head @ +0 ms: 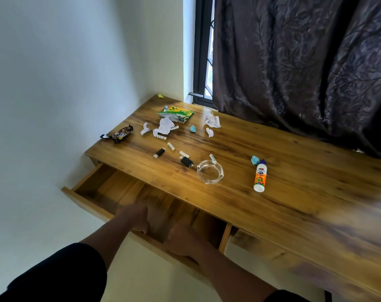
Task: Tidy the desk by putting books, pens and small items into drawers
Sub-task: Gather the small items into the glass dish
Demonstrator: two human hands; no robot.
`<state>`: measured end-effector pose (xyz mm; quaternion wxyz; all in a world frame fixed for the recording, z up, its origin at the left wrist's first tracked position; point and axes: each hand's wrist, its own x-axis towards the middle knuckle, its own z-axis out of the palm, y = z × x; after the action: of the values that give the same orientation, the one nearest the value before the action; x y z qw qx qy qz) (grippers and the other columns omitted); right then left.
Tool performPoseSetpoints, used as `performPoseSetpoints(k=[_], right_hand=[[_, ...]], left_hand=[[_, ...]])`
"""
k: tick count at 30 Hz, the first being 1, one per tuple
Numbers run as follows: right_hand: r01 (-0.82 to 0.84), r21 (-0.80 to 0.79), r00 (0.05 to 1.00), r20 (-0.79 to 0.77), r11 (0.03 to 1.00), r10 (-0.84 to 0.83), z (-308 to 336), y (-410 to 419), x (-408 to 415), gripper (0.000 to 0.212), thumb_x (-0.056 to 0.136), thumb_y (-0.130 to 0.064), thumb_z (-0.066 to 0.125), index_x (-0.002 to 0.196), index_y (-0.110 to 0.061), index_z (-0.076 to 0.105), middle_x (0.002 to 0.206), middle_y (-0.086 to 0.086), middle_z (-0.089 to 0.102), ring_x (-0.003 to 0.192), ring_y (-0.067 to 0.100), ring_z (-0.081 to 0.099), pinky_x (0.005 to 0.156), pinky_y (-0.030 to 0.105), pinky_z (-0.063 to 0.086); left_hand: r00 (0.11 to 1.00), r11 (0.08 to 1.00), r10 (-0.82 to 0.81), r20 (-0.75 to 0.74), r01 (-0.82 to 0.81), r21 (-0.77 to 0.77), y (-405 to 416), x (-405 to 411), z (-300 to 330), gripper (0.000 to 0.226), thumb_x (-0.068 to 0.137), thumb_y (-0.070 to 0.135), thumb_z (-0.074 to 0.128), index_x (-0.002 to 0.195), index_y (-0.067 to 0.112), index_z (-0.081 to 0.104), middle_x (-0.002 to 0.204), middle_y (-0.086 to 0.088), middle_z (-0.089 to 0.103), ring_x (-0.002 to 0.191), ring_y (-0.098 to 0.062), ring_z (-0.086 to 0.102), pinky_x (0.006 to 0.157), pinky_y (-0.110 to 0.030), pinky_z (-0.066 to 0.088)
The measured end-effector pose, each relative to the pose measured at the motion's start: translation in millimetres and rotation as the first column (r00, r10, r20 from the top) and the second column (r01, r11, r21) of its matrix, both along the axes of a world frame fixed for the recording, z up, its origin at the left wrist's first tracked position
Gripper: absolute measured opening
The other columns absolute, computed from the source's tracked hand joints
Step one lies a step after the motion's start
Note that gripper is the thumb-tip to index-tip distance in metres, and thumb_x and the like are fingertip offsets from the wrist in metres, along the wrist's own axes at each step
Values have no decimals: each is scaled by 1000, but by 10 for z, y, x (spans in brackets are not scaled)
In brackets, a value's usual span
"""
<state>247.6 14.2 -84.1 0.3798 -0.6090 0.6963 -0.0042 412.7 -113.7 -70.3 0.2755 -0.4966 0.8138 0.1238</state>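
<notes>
At front edge of wooden surface [283, 192]: left drawer [111, 192] pulled open, interior bare as far as visible. Left hand [134, 216] and right hand [181, 238] both at drawer's front panel, heavily motion-blurred; cannot tell whether fingers grasp the panel, press it, or hang released. Nothing discernible held in either hand.

Well apart from both hands, farther back on surface: glue bottle [259, 176] lying on its side, blue crumpled scrap [255, 160] touching its cap end. Clear glass ashtray [210, 171] left of bottle, one small white battery [212, 158] just beside its far rim. Black charger plug [187, 161] near ashtray's left side; black USB stick [159, 153] beyond that. More white batteries [171, 146] scattered between. Toward far corner: crumpled white papers [211, 120], green snack packet [177, 113], dark chocolate wrapper [121, 133] near left edge.

Dark curtain [305, 62] hanging behind surface at right.
</notes>
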Motion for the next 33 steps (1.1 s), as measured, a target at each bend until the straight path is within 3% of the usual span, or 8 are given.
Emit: performPoseSetpoints(k=[2,8,17,20,23,28,31,33], right_hand=[[21,98,997,67,995,-28,-6,-37,15,27,93,-41,63,86,-15,63,87,3,66,84,20,67,69,31,56],[64,312,948,277,948,-155,28,-63,90,22,93,-23,73,110,-9,70,106,7,70,92,19,68,83,37,63],[13,396,933,325,918,-153,84,-140,97,31,94,-17,74,119,-1,69,117,14,71,96,22,68,91,44,61],[64,308,925,340,949,-173,192,-203,6,29,97,-15,68,120,2,69,117,18,71,105,29,71,90,43,61],[173,135,904,371,976,-212,324,-371,-194,22,95,-15,65,109,-1,74,105,20,75,91,28,75,80,43,65],[301,-206,923,307,931,-230,594,-743,-717,13,92,-17,66,90,-13,78,72,1,73,67,22,74,68,42,65],[359,-388,932,189,849,-308,702,-1014,-1113,16,87,-16,63,86,-19,78,77,-7,71,72,12,67,73,38,62],[412,-437,909,134,799,-395,748,-1184,-1373,14,86,-19,62,84,-21,76,84,-7,72,78,12,65,70,30,56]], left_hand=[[999,997,17,28,-20,76,-11,3,31,53,76,47,76,121,23,62,100,5,67,90,-12,67,84,-33,61],[993,974,10,113,-35,222,18,0,151,64,73,45,82,129,21,62,106,2,71,97,-15,69,90,-35,59],[992,939,24,127,-66,339,13,-48,232,40,84,35,77,118,16,70,105,-2,77,94,-16,75,92,-35,60],[999,929,45,20,-49,368,-80,-139,307,21,93,28,69,109,14,70,105,-6,76,90,-16,74,84,-30,61],[964,933,121,-237,-29,359,-154,-344,438,20,99,23,61,115,13,69,102,-6,73,81,-15,72,66,-24,56],[736,860,473,-484,-267,434,-341,-884,612,17,97,21,63,92,10,75,81,-6,75,75,-18,73,66,-31,62],[429,763,643,-634,-287,579,-446,-1145,662,19,99,24,66,98,8,75,90,-14,77,78,-20,75,65,-30,60],[212,665,746,-631,-261,700,-500,-1292,664,19,100,21,64,106,6,74,102,-17,76,87,-25,76,70,-33,62]])
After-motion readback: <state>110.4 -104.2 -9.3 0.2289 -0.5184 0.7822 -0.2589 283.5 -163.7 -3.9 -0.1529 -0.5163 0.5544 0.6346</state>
